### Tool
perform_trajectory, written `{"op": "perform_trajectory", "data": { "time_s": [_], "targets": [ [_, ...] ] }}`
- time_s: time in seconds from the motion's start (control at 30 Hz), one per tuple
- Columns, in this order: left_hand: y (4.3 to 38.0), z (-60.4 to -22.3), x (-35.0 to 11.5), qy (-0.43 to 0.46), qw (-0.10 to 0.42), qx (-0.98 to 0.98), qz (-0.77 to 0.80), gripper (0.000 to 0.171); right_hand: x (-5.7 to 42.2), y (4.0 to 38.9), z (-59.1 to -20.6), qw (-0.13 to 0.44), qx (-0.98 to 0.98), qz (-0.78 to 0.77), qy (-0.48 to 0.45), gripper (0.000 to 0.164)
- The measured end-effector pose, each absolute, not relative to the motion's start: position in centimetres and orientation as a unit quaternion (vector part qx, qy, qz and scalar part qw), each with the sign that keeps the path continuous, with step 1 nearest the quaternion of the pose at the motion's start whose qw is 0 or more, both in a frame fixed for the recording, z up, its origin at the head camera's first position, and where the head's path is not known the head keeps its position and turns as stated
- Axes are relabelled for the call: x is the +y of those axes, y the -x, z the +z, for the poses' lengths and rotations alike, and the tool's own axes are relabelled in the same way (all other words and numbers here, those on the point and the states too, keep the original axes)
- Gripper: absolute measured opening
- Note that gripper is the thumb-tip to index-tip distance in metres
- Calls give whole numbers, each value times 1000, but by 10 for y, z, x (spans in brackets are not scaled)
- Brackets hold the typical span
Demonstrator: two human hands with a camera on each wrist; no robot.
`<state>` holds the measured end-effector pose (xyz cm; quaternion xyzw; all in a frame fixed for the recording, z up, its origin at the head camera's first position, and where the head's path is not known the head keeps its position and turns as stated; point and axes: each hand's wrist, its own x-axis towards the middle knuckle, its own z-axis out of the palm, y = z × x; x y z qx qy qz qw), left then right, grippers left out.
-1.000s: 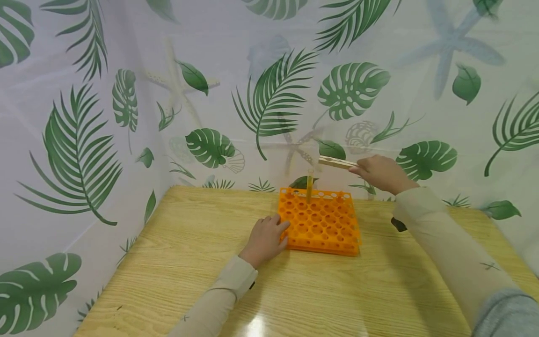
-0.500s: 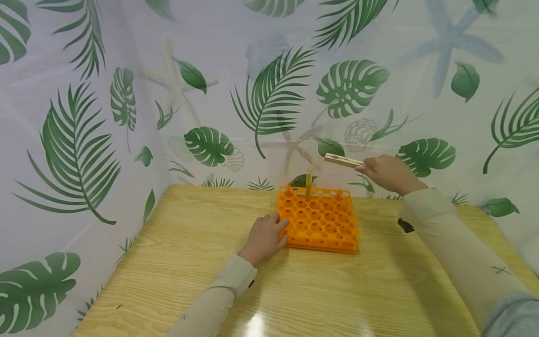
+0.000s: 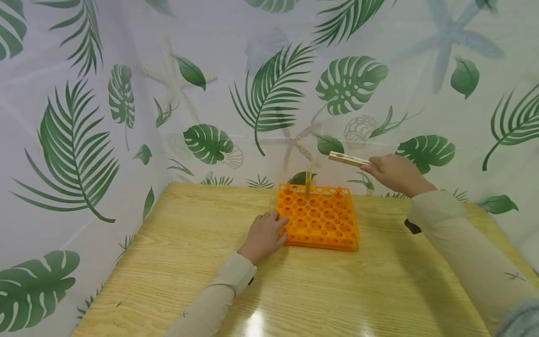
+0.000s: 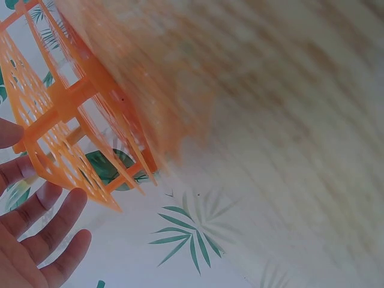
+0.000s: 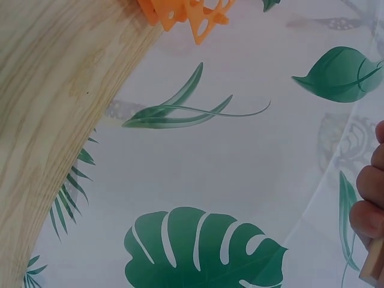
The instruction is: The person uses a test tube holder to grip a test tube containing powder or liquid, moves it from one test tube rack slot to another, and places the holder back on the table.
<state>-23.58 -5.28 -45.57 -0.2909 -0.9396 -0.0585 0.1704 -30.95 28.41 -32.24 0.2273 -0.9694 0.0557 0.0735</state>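
An orange test tube rack (image 3: 317, 215) with rows of round holes stands on the table. One glass test tube (image 3: 308, 182) with yellow liquid is upright in its back row. My left hand (image 3: 263, 235) grips the rack's left edge. In the left wrist view the rack's corner lies between the thumb and index finger (image 4: 15, 171), and the other fingers are spread apart. My right hand (image 3: 397, 174) holds a wooden test tube holder (image 3: 347, 158) by one end, raised behind and right of the rack. The holder's free end points left, apart from the tube.
A wood-grain table (image 3: 202, 224) reaches back to a white cloth (image 3: 202, 37) printed with green leaves and starfish. The same cloth hangs along the left side. The rack sits close to the table's back edge.
My right hand has moved to the right with the test tube holder, widening the gap to the test tube. The left hand stays on the rack, which has not moved on the table.
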Motion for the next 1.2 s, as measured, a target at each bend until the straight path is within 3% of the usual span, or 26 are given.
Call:
{"op": "perform_trajectory", "data": {
  "time_s": [1.0, 1.2],
  "targets": [
    [237, -463, -51, 285, 181, -940, -51, 19, 316, 261, -331, 122, -969, 64, -205, 34],
    [237, -464, -52, 284, 179, -940, -54, 19, 326, 254, -333, 83, -977, 74, -184, 52]
  ]
}}
